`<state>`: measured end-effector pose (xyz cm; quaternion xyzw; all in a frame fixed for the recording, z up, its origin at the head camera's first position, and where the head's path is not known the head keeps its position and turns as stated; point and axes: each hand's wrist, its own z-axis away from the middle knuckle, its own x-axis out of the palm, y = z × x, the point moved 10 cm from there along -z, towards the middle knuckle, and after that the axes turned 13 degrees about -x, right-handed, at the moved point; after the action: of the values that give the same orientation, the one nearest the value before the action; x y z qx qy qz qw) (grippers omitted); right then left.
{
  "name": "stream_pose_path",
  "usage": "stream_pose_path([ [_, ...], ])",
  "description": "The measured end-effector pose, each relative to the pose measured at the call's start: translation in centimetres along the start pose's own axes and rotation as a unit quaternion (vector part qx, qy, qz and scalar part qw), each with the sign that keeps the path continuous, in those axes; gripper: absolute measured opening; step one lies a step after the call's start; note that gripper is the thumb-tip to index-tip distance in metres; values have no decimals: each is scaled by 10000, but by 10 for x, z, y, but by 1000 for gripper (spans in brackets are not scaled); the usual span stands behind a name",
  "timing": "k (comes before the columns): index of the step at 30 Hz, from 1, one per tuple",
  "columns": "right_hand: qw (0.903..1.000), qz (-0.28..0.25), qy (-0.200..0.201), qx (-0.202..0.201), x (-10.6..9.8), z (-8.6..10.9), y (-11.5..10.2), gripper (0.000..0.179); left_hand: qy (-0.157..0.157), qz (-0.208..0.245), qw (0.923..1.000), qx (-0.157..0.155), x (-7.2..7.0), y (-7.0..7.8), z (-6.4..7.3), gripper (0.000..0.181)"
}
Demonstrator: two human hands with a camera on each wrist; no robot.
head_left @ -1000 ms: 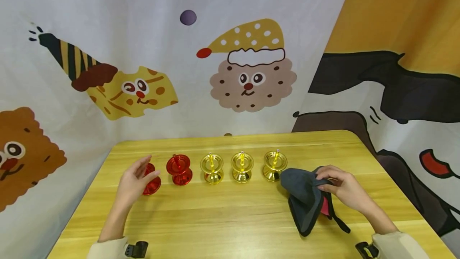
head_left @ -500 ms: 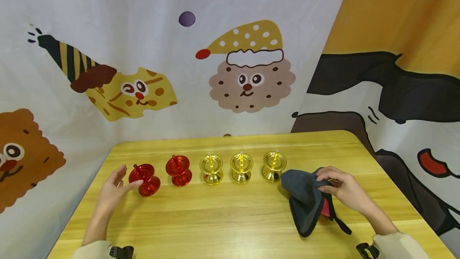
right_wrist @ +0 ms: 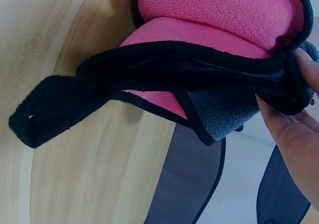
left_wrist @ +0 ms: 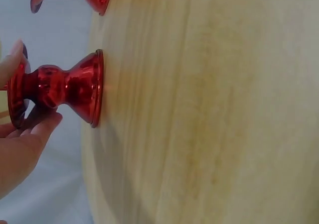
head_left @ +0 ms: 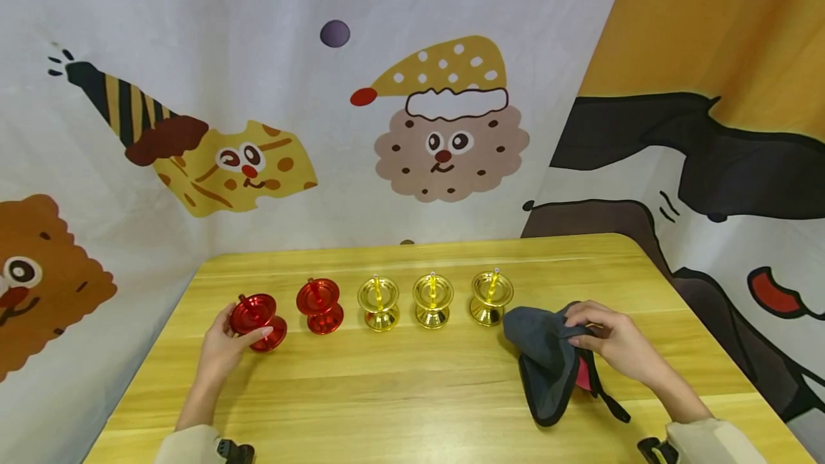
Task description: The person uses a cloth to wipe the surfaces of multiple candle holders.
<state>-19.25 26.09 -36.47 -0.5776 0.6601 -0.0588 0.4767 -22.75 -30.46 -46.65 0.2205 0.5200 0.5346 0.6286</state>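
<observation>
At the table's left, my left hand (head_left: 220, 355) holds a shiny red candle holder (head_left: 255, 313) by its upper dish, thumb on the near side and fingers behind. In the left wrist view the candle holder (left_wrist: 75, 87) stands with its flared base at the wood, the thumb and fingers on opposite sides of the dish. My right hand (head_left: 612, 341) pinches a bunched cleaning cloth (head_left: 546, 342) at the right, lifting its upper fold. The cloth (right_wrist: 204, 35) is dark grey outside and pink inside, with black edging and a hanging loop (right_wrist: 35, 117) near the tabletop.
A second red candle holder (head_left: 320, 306) stands to the right of the held one. Further along the row are three gold ones, a left (head_left: 379, 303), a middle (head_left: 432, 301) and a right (head_left: 492, 297). Behind the wooden table (head_left: 387, 392) hangs a cartoon-printed curtain (head_left: 348, 185).
My left hand moved left off the red candle holder's front, then back right to hold its dish. The right hand stays at the cloth, nearly still.
</observation>
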Motion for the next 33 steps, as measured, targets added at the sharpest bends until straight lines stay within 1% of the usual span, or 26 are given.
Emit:
stream_pose_path([
  [4, 10000, 18, -5, 29, -1, 1, 0, 31, 143, -23, 9998, -132, -1, -2, 1, 96],
  [5, 10000, 13, 1, 28, -1, 1, 0, 31, 142, -49, 9998, -164, -1, -1, 2, 96],
  [8, 10000, -41, 39, 2, -2, 1, -1, 31, 7, -114, 9997, -224, 1, 4, 8, 96],
  [11, 9999, -99, 87, -39, -3, -2, -5, 31, -203, -264, 9994, -126, 5, 16, 20, 94],
  [13, 9998, -143, 115, -93, -4, -4, -9, 31, -361, -353, 9987, 59, 10, 28, 30, 92],
  [15, 9996, -186, 137, -172, -4, -9, -16, 32, -525, -374, 9974, 329, 18, 44, 44, 88],
  [18, 9991, -286, 201, -260, 0, -18, -28, 32, -795, -197, 9926, 899, 36, 71, 67, 81],
  [20, 9984, -403, 242, -316, 5, -26, -37, 31, -986, -51, 9879, 1194, 52, 87, 83, 77],
  [21, 9980, -467, 270, -313, 8, -30, -41, 31, -1098, 43, 9855, 1295, 61, 94, 90, 76],
  [22, 9974, -560, 294, -339, 12, -34, -45, 30, -1221, 112, 9830, 1365, 71, 100, 96, 76],
  [24, 9957, -771, 329, -386, 21, -43, -55, 29, -1420, 164, 9801, 1381, 91, 110, 107, 77],
  [27, 9931, -1007, 411, -449, 35, -56, -69, 27, -1680, 184, 9770, 1298, 121, 120, 120, 77],
  [29, 9916, -1107, 499, -450, 42, -63, -78, 26, -1776, 112, 9746, 1362, 139, 127, 129, 77],
  [31, 9909, -1138, 599, -388, 48, -69, -85, 25, -1929, 67, 9705, 1446, 156, 135, 137, 77],
  [33, 9901, -1172, 698, -330, 54, -74, -90, 24, -2070, 28, 9649, 1617, 170, 142, 146, 78],
])
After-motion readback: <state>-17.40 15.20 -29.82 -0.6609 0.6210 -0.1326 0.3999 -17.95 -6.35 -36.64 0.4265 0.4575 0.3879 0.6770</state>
